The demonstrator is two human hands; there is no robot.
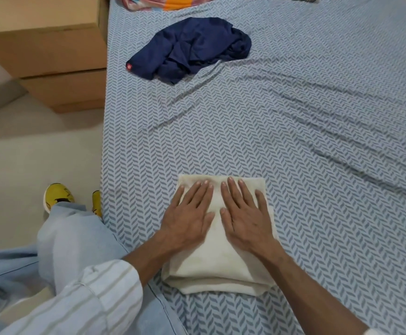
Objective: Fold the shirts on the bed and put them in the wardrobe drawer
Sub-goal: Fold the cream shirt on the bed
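Observation:
A cream shirt point(217, 264) lies folded into a thick rectangle near the front edge of the bed point(318, 165). My left hand point(188, 215) presses flat on its left half, fingers straight and pointing away from me. Beside it, my right hand point(245, 213) lies flat on the right half, fingers straight too. A crumpled navy shirt point(192, 48) sits farther back on the bed, apart from both hands. The wardrobe drawer is not in view.
Two stacked cardboard boxes point(52, 52) stand on the floor left of the bed. A striped pink and orange cloth point(165, 1) lies at the bed's far edge. My knee in light jeans point(71, 240) leans against the bed, with yellow shoes point(57, 195) on the floor.

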